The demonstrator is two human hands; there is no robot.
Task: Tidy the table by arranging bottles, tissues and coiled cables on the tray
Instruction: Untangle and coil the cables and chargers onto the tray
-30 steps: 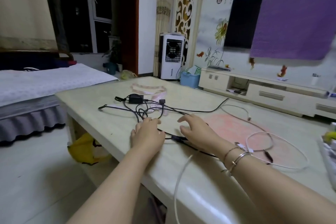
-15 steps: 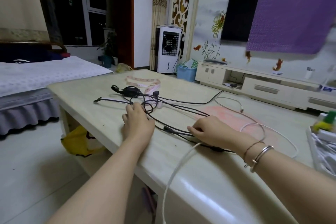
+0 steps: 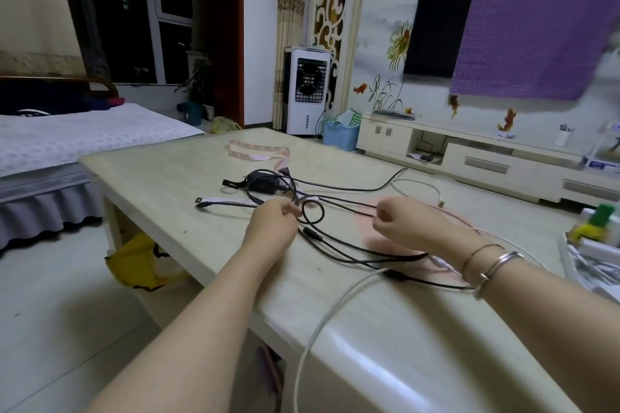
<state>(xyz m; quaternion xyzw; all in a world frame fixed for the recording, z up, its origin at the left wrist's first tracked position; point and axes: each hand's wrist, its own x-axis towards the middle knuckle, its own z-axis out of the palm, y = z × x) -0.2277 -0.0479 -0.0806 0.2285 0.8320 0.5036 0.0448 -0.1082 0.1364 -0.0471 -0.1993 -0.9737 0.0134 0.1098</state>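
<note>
Spanning most of the view, the pale table (image 3: 174,178) carries a tangle of black cable (image 3: 339,246) across its middle; a white cable (image 3: 322,322) droops over its near edge; the tray (image 3: 570,258) sits at the far right edge; the right hand (image 3: 411,223) pinches one black strand; the left hand (image 3: 270,228) pinches the strand beside a small loop; a pink tape measure (image 3: 256,152) lies beyond.

beige table (image 3: 161,174) under the hands | bed (image 3: 67,137) far left | dark window (image 3: 147,10) beyond | white air cooler (image 3: 307,90) ahead | TV (image 3: 436,30), purple cloth (image 3: 533,37), low cabinet (image 3: 486,157) right | tiled floor (image 3: 50,295)
</note>
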